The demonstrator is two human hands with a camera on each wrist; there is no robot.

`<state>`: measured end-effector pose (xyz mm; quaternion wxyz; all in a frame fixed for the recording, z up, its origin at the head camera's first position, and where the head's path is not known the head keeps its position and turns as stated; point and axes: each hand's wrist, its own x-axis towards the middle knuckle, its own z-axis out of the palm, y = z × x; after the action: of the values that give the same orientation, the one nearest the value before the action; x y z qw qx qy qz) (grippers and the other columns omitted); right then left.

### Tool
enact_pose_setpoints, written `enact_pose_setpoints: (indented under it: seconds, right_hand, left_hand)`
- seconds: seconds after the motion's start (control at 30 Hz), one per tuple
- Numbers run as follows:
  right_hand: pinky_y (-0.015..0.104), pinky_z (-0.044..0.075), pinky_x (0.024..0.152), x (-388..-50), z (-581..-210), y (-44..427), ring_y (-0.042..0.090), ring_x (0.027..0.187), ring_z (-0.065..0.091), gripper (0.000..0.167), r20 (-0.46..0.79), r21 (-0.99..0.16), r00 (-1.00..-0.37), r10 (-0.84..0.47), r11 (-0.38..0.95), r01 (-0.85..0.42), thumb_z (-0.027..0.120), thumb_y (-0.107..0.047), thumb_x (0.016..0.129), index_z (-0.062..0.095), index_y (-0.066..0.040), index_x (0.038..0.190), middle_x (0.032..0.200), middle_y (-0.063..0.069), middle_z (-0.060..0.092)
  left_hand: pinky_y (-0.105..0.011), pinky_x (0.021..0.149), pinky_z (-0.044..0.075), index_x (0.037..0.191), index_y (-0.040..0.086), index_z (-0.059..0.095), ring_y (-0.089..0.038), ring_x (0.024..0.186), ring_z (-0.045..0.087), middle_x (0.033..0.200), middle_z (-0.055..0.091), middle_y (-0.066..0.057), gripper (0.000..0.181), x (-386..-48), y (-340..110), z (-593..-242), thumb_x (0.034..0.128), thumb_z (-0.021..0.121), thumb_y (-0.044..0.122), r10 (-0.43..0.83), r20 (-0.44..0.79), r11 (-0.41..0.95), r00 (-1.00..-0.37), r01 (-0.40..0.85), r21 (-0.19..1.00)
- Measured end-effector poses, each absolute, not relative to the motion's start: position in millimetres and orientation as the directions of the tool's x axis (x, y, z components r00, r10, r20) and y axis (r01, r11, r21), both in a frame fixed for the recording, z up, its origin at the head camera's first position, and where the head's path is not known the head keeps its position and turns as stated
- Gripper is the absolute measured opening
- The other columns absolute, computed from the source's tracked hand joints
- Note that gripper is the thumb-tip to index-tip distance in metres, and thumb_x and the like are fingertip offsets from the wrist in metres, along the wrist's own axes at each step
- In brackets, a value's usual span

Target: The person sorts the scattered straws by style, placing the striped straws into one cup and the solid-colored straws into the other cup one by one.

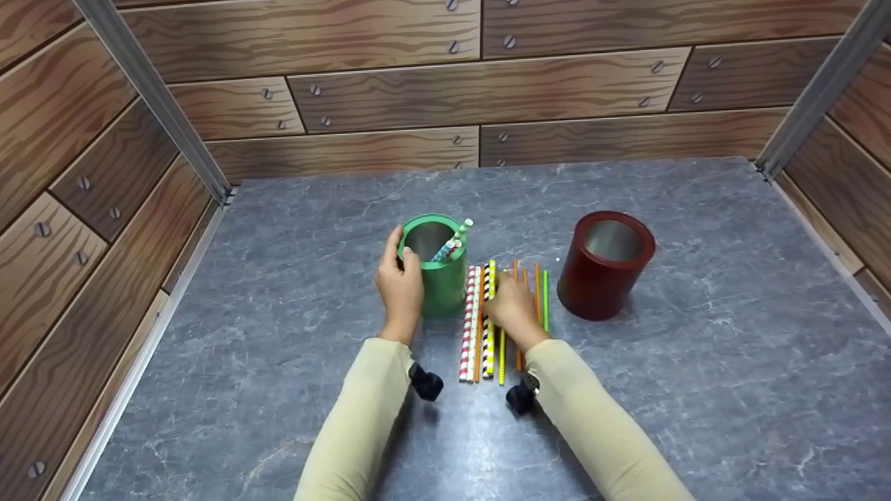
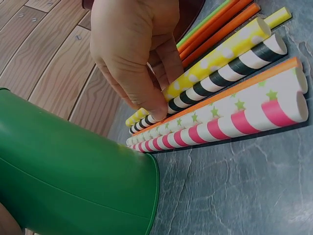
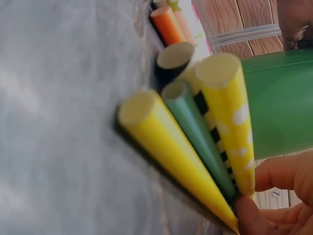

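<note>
Grip L (image 1: 401,289) holds green can (image 1: 443,296) @ rim (image 1: 431,218), grip R (image 1: 511,304) pinches dotted straw (image 3: 229,107), gap to red can (image 1: 597,289).

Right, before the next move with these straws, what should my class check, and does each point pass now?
1. Left hand on the green canister: ok.
2. Green canister upright, with room inside its opening: ok.
3. Right hand pinching the yellow polka-dot straw: ok.
4. That straw well apart from the black-and-white striped straw: not ok, close alongside.
5. Pinch firm enough: cannot tell.
6. Dark red canister apart from the straws: ok.
</note>
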<state>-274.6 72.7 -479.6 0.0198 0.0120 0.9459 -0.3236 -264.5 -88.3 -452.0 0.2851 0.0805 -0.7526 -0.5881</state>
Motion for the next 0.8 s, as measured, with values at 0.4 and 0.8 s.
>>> enact_pose_setpoints:
  seconds: [0.4, 0.8]
  right_hand:
    - [0.042, 0.046, 0.079, -276.4, -478.6, 78.6, 0.034, 0.090, 0.058, 0.049, -0.054, -0.683, -0.998, 0.025, 0.729, 0.055, 0.069, -0.008, 0.065, 0.060, 0.000, 0.112, 0.101, 0.019, 0.065]
    - [0.034, 0.047, 0.071, -278.6, -479.7, 83.9, 0.024, 0.074, 0.058, 0.055, -0.081, -0.762, -0.996, 0.028, 0.643, 0.080, 0.071, -0.005, 0.068, 0.055, 0.004, 0.120, 0.085, 0.015, 0.065]
  left_hand:
    - [-0.027, 0.051, 0.030, 0.133, 0.012, 0.052, -0.012, 0.050, 0.031, 0.064, 0.043, -0.002, 0.041, -264.1, -88.3, -451.2, 0.0934, 0.043, 0.014, -0.457, 0.340, 0.292, -0.822, 0.222, 0.930]
    - [-0.026, 0.051, 0.031, 0.134, 0.013, 0.051, -0.011, 0.050, 0.032, 0.072, 0.051, -0.009, 0.041, -263.6, -87.8, -451.3, 0.0937, 0.043, 0.014, -0.458, 0.325, 0.283, -0.827, 0.211, 0.936]
